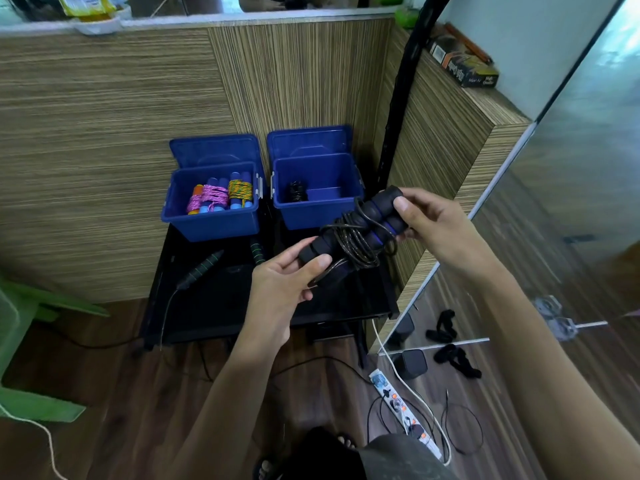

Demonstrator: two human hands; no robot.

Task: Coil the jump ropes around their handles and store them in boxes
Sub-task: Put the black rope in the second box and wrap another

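Note:
A black jump rope with blue-ringed foam handles (360,233) is coiled around its two handles and held in the air in front of the right blue box (317,216). My left hand (287,278) grips the lower handle end. My right hand (429,220) grips the upper end. The right box holds one black coiled rope (297,192). The left blue box (211,223) holds a pink coiled rope (209,197) and a yellow coiled rope (239,190) with blue handles. A jump rope with green-striped handles (202,270) lies loose on the black table (207,306).
Both boxes' lids stand open against the wood-grain wall. A power strip (398,407) and cables lie on the wooden floor at lower right. A mirror (554,202) stands at right. A green chair (31,341) sits at left.

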